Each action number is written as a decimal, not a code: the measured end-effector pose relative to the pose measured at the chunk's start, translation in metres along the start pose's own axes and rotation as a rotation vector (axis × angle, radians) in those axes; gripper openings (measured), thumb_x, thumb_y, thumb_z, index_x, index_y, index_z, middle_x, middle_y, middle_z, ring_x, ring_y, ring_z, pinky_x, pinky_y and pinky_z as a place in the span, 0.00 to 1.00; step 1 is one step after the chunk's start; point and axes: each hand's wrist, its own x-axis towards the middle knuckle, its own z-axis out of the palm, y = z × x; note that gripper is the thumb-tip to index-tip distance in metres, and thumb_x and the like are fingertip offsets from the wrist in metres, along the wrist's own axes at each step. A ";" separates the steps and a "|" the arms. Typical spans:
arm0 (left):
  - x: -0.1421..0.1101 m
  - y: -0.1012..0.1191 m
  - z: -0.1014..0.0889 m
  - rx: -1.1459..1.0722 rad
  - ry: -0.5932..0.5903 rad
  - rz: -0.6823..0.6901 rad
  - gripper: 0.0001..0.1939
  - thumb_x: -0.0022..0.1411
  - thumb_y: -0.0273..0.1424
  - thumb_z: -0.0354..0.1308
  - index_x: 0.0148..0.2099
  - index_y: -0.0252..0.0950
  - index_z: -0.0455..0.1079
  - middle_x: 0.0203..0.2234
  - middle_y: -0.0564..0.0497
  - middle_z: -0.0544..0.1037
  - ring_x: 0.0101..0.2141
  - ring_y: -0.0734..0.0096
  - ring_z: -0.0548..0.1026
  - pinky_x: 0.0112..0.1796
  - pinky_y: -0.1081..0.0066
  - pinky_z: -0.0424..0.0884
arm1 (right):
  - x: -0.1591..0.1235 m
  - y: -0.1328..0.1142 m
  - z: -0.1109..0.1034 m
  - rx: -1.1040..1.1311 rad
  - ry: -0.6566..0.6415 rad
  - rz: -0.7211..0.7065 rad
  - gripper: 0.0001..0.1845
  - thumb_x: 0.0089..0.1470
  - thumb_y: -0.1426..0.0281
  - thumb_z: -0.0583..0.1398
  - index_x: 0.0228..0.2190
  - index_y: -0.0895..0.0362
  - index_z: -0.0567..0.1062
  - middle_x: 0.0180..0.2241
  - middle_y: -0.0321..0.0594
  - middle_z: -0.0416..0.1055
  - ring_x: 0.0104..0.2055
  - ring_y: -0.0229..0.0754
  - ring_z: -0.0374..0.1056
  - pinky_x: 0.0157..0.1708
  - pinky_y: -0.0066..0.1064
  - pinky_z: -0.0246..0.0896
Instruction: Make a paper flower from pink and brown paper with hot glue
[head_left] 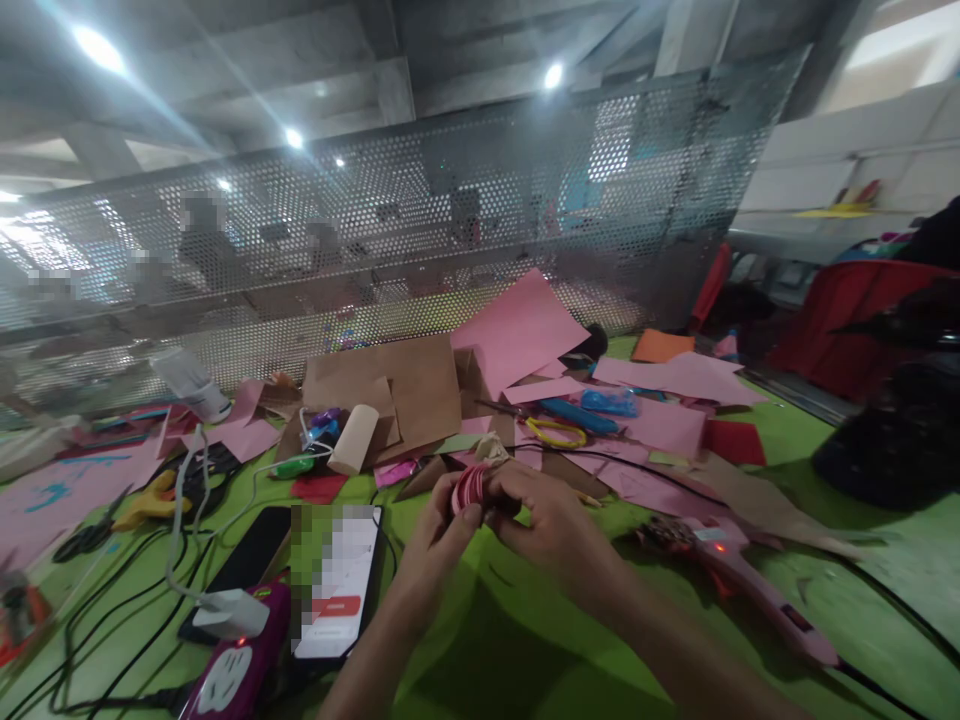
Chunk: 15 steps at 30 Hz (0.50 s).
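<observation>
In the middle of the head view, a small pink rolled paper piece (pixel 469 489) with stacked, ridged layers is held up over the green table. My left hand (pixel 433 545) grips it from the left, thumb on its lower edge. On the other side my right hand (pixel 551 520) is closed, its bent fingers meeting at the right edge of the roll. What those fingertips pinch is partly hidden. Just behind them lies a crumpled beige scrap (pixel 491 447). To the right rests a pink glue gun (pixel 757 580) with a lit red light.
A phone (pixel 337 600), a purple power strip (pixel 236 665) and tangled cables lie at left. Yellow-handled scissors (pixel 555 432), pink paper sheets (pixel 521 335) and brown cardboard (pixel 420 385) are piled at the back, before a perforated metal screen (pixel 420 220). Red chairs (pixel 847 320) stand right.
</observation>
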 end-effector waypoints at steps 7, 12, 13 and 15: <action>0.001 0.003 0.000 -0.018 0.059 -0.080 0.20 0.56 0.43 0.61 0.46 0.36 0.75 0.27 0.52 0.74 0.27 0.74 0.66 0.30 0.75 0.64 | 0.000 0.000 0.000 0.031 -0.008 -0.019 0.09 0.52 0.80 0.58 0.25 0.56 0.70 0.28 0.36 0.70 0.31 0.41 0.65 0.32 0.31 0.59; 0.001 0.003 -0.001 -0.055 0.091 -0.105 0.21 0.55 0.44 0.61 0.44 0.34 0.75 0.22 0.52 0.74 0.24 0.74 0.67 0.26 0.75 0.61 | 0.003 0.000 -0.004 0.113 0.002 -0.023 0.08 0.53 0.79 0.60 0.27 0.55 0.75 0.33 0.38 0.72 0.37 0.43 0.68 0.38 0.33 0.63; 0.001 0.003 -0.001 -0.076 0.099 -0.115 0.21 0.54 0.44 0.62 0.44 0.34 0.75 0.23 0.52 0.74 0.24 0.74 0.67 0.26 0.75 0.61 | 0.004 0.002 -0.005 0.124 0.007 -0.020 0.08 0.53 0.78 0.61 0.27 0.54 0.75 0.33 0.38 0.72 0.38 0.44 0.68 0.38 0.33 0.63; 0.001 0.002 0.000 -0.126 0.110 -0.131 0.21 0.53 0.44 0.63 0.43 0.35 0.76 0.24 0.52 0.74 0.25 0.75 0.67 0.26 0.76 0.60 | 0.004 0.006 -0.005 0.134 0.006 -0.008 0.07 0.53 0.77 0.62 0.28 0.53 0.76 0.32 0.37 0.72 0.37 0.44 0.68 0.37 0.34 0.63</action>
